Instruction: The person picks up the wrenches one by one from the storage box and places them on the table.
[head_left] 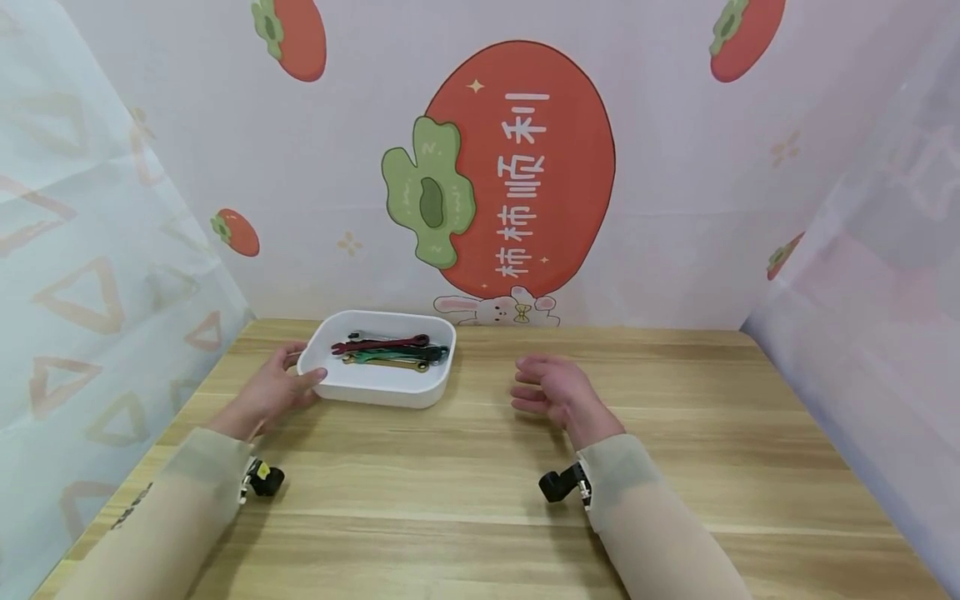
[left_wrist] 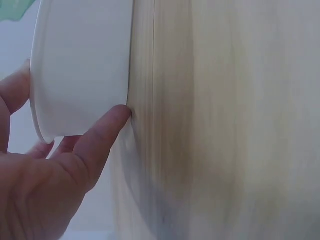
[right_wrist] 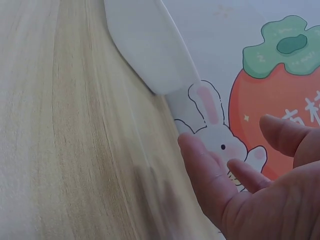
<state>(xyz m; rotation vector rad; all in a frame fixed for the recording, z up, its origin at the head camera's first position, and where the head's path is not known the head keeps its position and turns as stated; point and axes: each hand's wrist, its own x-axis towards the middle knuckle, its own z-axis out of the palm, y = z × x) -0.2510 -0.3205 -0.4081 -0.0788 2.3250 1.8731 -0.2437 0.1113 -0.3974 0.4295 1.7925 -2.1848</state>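
A white plastic tray [head_left: 382, 395] stands on the wooden table, left of centre near the back. Several combination wrenches [head_left: 381, 342] lie in a loose pile inside it, red, green, gold and dark ones among them. My left hand [head_left: 272, 393] grips the tray's left end, thumb at the rim and fingers about the outer wall. In the left wrist view a fingertip [left_wrist: 120, 112] reaches the wall's bottom edge where it meets the table. To the right of the tray, apart from it, my right hand [head_left: 561, 392] hovers over the table with relaxed fingers, holding nothing.
The wooden table [head_left: 465, 500] has a light grain. Behind it hangs a pale cloth [head_left: 660, 208] printed with persimmons and a rabbit, and pale sheets [head_left: 97, 275] hang along the left and right sides. Each wrist carries a small black camera [head_left: 558, 485].
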